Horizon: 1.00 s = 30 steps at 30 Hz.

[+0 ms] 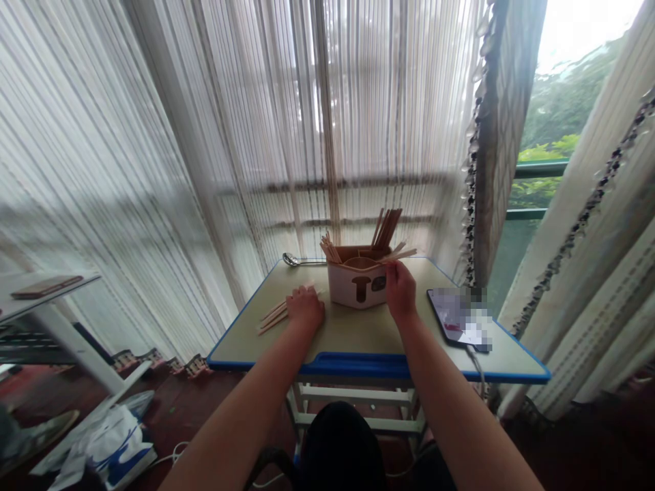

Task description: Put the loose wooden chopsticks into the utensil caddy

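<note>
A white and brown utensil holder [344,285] stands on the desk, with several brown chopsticks [389,228] upright at its back. Pale wooden sticks [328,247] lean out of its left compartment, and more light sticks [403,253] jut out at the right. My right hand [402,290] is closed at the holder's right front edge, its fingertips at the rim. Left of the holder, my left hand [306,305] rests low on the desk, fingers curled over several thin wooden chopsticks [273,317]. What lies under that palm is hidden.
A slotted metal spoon [291,260] lies behind, left of the holder. On the right of the blue-edged desk [358,337] lies a phone [450,317] with a cable. Curtains [245,136] hang behind. Another table [31,300] and a plastic bag [120,443] are at the left.
</note>
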{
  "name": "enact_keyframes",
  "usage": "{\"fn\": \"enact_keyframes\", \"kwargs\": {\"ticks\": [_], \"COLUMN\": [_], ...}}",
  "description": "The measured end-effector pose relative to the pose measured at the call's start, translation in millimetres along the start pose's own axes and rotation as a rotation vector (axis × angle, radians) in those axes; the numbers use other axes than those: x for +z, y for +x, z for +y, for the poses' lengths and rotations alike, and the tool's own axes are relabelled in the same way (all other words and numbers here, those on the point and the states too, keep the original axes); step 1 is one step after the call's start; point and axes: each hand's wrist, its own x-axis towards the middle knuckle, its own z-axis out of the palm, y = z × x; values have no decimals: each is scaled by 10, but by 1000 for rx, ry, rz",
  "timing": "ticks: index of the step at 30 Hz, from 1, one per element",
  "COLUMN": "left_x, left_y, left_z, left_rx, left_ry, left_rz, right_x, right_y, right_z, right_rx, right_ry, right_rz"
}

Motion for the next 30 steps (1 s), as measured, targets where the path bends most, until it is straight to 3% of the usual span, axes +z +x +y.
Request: {"fn": "enact_keyframes", "kwargs": {"ticks": [6, 15, 26, 30], "left_x": [-14, 1, -55, -90], "left_y": [-6, -17, -25, -31], "left_z": [27, 4, 2, 20], "left_rx": [-22, -28, 84, 29], "left_ry": [-1, 14, 14, -2], "left_rz": [-25, -73, -52, -43], "right_x": [71, -5, -27, -28], "right_y": [74, -1, -161, -156], "right_z": [54, 2, -73, -71], "right_rx": [5, 110, 66, 64], "right_ry": [-122, -40, -49, -36], "right_rz": [166, 106, -81, -109]}}
